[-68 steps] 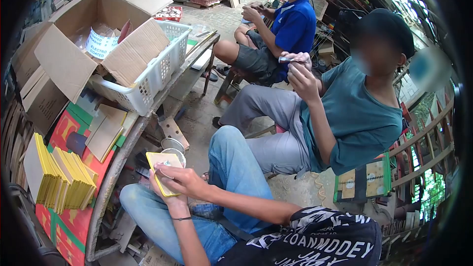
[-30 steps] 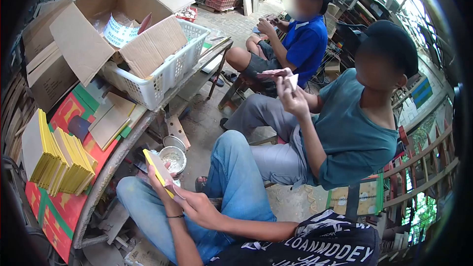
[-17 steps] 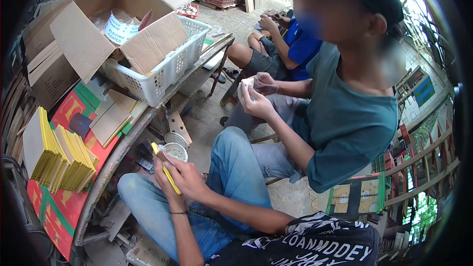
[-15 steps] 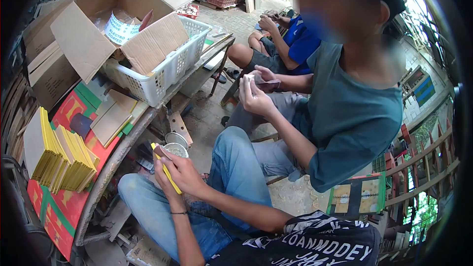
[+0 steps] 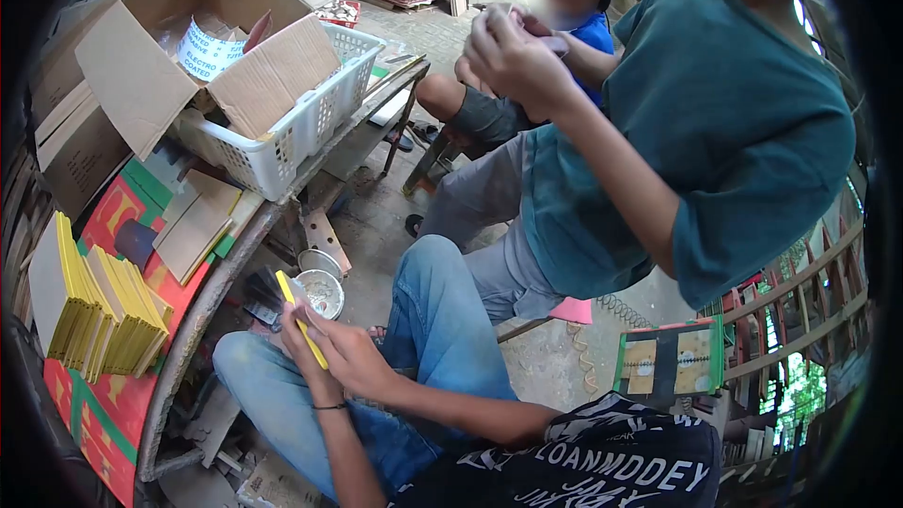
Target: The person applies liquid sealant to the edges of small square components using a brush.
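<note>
My left hand (image 5: 306, 356) is closed around a thin yellow-edged board (image 5: 285, 286), held tilted above my bent knee. My right hand (image 5: 357, 359) is closed at the board's edge, with a small brownish piece (image 5: 301, 303) like sandpaper pinched under its fingers and pressed to the board. The fingers hide much of both. On the bench to the left stands a stack of similar yellow-edged boards (image 5: 103, 310).
A white basket (image 5: 282, 155) holding an open cardboard box (image 5: 136, 75) sits on the bench (image 5: 202, 339). Pails (image 5: 322, 292) stand on the floor beyond my hands. A co-worker in a teal shirt (image 5: 696, 122) is close at right; another person sits behind.
The teal-shirted co-worker has risen and shifted right, hands now higher. My view has moved slightly. My hands stay on the board, whose tilt has changed a little.
</note>
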`<state>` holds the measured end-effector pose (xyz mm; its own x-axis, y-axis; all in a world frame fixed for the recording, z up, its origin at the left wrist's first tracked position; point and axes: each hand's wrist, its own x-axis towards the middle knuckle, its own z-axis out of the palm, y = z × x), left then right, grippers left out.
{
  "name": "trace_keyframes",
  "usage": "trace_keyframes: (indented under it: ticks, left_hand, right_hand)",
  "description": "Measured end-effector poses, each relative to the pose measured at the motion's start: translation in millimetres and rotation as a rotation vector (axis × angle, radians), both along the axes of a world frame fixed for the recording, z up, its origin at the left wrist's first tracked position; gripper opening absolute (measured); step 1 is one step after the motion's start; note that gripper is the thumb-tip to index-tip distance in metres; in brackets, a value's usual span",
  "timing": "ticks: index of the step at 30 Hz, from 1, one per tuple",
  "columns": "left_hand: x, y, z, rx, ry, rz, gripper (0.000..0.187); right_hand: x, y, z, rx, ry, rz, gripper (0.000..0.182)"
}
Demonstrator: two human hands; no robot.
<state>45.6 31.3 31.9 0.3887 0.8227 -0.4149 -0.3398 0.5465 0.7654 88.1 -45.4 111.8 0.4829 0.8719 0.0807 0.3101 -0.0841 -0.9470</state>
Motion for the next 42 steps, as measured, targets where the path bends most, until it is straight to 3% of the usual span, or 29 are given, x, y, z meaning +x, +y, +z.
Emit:
trace_keyframes:
  ticks: [2, 4, 6, 7, 9, 10, 12, 14, 15, 18, 20, 21, 24, 26, 29, 34, 36, 37, 38, 40, 42]
  left_hand:
    - [2.1, -2.7, -4.8, 0.870, 0.390, 0.041, 0.046]
    - [1.1, 6.5, -12.4, 0.919, 0.415, 0.019, 0.040]
    - [4.5, 5.6, -11.5, 0.584, 0.215, -0.019, 0.042]
    - [4.3, 4.3, -7.5, 0.583, 0.217, -0.016, 0.042]
    - [1.2, 3.4, -1.5, 1.308, 0.641, 0.147, 0.048]
    - [-1.5, 6.4, -0.7, 1.306, 0.648, 0.151, 0.048]
    - [-6.4, 11.9, -0.6, 0.106, 0.055, 0.013, 0.055]
    - [2.0, 8.0, 12.0, 0.117, 0.054, 0.093, 0.058]
    - [3.9, 5.9, 16.1, 0.124, 0.058, 0.062, 0.058]
    - [2.5, 2.4, 3.4, 0.084, 0.059, -0.005, 0.055]
    - [4.2, 1.9, -15.5, 0.867, 0.442, 0.010, 0.048]
    - [3.5, 2.6, -23.5, 0.876, 0.449, 0.016, 0.048]
    - [-0.5, 6.9, -30.3, 1.300, 0.860, 0.039, 0.049]
    - [-3.1, 6.5, -17.6, 1.294, 0.825, 0.061, 0.042]
    - [-4.0, 8.7, 1.8, 0.188, 0.087, 0.133, 0.045]
    - [1.2, 4.0, -6.4, 0.201, 0.060, 0.040, 0.048]
    - [3.4, 2.8, -1.2, 1.088, 0.499, 0.121, 0.038]
    - [6.0, 1.2, 3.2, 0.510, 0.135, -0.024, 0.044]
    - [6.0, 3.0, 0.2, 0.522, 0.141, -0.012, 0.044]
    - [5.8, 5.4, -7.3, 0.867, 0.335, 0.086, 0.037]
    - [-0.8, 7.3, -14.0, 0.742, 0.328, 0.064, 0.040]
  right_hand:
    - [7.3, 16.0, 4.9, -0.021, -0.006, -0.012, 0.044]
    - [14.3, 29.0, 10.4, 0.041, -0.079, -0.065, 0.043]
    - [16.1, 38.8, 5.3, 0.061, -0.066, -0.066, 0.043]
    - [13.8, 40.1, 2.6, 0.115, -0.124, -0.079, 0.042]
    - [5.7, 34.5, -3.1, 0.167, -0.179, -0.083, 0.040]
    - [0.1, 23.0, -6.2, 0.163, -0.167, -0.054, 0.040]
    - [-10.4, 0.9, -9.3, 0.155, -0.153, -0.021, 0.040]
    - [-19.2, -17.9, 0.2, 0.145, -0.130, -0.018, 0.040]
    - [-18.0, -22.1, 9.8, 0.055, -0.069, -0.003, 0.040]
    - [-10.6, -10.4, 3.0, 0.106, -0.155, -0.051, 0.040]
    - [0.1, 12.8, -6.4, 0.187, -0.144, -0.079, 0.041]
    - [6.2, 24.9, -7.4, 0.186, -0.132, -0.089, 0.042]
    - [14.2, 41.9, -4.6, 0.177, -0.094, -0.052, 0.043]
    - [9.2, 35.0, -0.9, 0.147, -0.125, -0.027, 0.043]
    - [-12.9, -6.1, 2.3, 0.113, -0.095, 0.029, 0.041]
    - [-8.7, -3.8, 5.4, 0.079, -0.156, -0.015, 0.039]
    - [9.3, 23.2, 7.1, -0.084, -0.089, -0.081, 0.038]
    - [14.8, 32.2, 8.1, -0.070, -0.083, -0.071, 0.038]
    - [20.2, 40.5, 9.6, -0.050, -0.091, -0.054, 0.038]
    - [20.6, 45.6, 12.2, -0.022, -0.107, -0.022, 0.039]
    - [9.8, 32.2, 6.6, 0.041, -0.155, -0.015, 0.041]
